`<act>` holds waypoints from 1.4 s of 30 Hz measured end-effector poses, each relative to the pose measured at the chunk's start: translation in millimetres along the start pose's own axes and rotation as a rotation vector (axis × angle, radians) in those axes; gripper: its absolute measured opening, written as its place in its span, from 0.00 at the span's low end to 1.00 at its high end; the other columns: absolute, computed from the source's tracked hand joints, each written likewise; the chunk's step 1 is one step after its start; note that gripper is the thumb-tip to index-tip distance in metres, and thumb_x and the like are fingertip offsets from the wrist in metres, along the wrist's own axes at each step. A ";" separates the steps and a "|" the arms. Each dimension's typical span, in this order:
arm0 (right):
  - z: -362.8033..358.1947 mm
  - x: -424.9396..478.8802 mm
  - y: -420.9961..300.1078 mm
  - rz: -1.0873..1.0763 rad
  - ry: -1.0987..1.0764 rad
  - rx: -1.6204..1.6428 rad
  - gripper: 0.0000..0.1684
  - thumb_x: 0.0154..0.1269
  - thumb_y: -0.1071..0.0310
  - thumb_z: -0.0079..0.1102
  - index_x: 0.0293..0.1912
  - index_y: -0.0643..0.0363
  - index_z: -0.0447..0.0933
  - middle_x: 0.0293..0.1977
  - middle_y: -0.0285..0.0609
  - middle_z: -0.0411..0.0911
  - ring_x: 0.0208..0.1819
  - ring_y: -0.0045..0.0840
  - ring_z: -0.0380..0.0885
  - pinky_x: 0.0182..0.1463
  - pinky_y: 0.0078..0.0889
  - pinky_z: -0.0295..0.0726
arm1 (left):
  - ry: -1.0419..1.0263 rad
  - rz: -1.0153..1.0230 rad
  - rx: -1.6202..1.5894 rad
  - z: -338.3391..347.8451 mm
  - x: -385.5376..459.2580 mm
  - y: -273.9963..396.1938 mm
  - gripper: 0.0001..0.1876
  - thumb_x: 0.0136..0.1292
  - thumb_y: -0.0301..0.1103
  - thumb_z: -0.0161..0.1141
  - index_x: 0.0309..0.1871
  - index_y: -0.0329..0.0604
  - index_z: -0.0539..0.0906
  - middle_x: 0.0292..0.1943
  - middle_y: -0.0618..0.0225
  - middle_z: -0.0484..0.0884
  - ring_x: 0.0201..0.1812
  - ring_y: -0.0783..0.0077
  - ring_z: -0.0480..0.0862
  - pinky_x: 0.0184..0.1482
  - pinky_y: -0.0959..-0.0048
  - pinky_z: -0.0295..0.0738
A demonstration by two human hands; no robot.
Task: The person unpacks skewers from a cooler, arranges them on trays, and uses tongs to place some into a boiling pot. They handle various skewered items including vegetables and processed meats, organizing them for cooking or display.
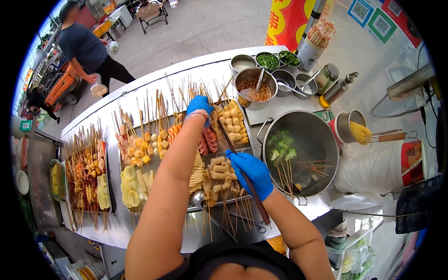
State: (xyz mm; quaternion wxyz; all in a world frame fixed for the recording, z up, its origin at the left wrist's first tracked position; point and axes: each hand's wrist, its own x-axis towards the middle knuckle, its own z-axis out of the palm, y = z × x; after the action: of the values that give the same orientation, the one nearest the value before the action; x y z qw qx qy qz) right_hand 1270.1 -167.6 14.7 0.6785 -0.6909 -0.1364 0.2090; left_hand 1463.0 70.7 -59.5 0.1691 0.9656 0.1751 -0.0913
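My right hand, in a blue glove, grips long dark wooden chopsticks; they slant across the near part of a metal tray of skewered food. My left hand, also gloved in blue, reaches to the tray's far row, among the skewer sticks; its fingertips are hidden, so its grip does not show. Pink meat skewers lie just below it, and round ball skewers to its right. Beside my right hand, tube-shaped skewers fill the near row. A steel pot to the right holds broccoli skewers in liquid.
A ladle rests at the tray's near edge. Behind the pot stand a bowl of chopped topping, smaller seasoning bowls and an oil bottle. Stacked cups lie right. Another skewer tray sits left. A person carrying bags is beyond the counter.
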 end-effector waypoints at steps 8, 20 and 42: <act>13.6 14.8 16.6 -0.257 0.011 -0.151 0.12 0.64 0.60 0.57 0.36 0.60 0.75 0.17 0.32 0.67 0.17 0.13 0.67 0.21 0.18 0.69 | 0.086 0.011 0.124 7.3 2.1 2.7 0.12 0.52 0.33 0.62 0.39 0.38 0.84 0.41 0.50 0.82 0.42 0.53 0.83 0.43 0.62 0.79; -4.1 15.0 23.3 -0.514 0.190 -0.363 0.16 0.61 0.77 0.55 0.50 0.60 0.75 0.39 0.42 0.78 0.35 0.23 0.77 0.37 0.21 0.76 | 0.057 0.048 0.252 -6.2 -8.9 7.4 0.13 0.50 0.38 0.65 0.37 0.41 0.85 0.38 0.53 0.83 0.39 0.55 0.83 0.40 0.62 0.80; -0.9 -24.7 12.6 -0.451 0.376 -0.320 0.13 0.62 0.72 0.56 0.48 0.58 0.77 0.31 0.42 0.78 0.29 0.25 0.78 0.32 0.23 0.76 | 0.653 0.468 -0.280 -20.3 6.2 26.7 0.16 0.51 0.33 0.61 0.45 0.45 0.78 0.36 0.57 0.79 0.39 0.61 0.81 0.38 0.65 0.77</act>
State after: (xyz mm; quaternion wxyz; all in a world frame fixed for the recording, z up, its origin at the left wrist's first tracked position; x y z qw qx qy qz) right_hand 1247.7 -180.6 4.8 0.6040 -0.7675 -0.1894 -0.1014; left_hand 1481.0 56.3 -34.4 0.2506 0.9252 0.0060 0.2849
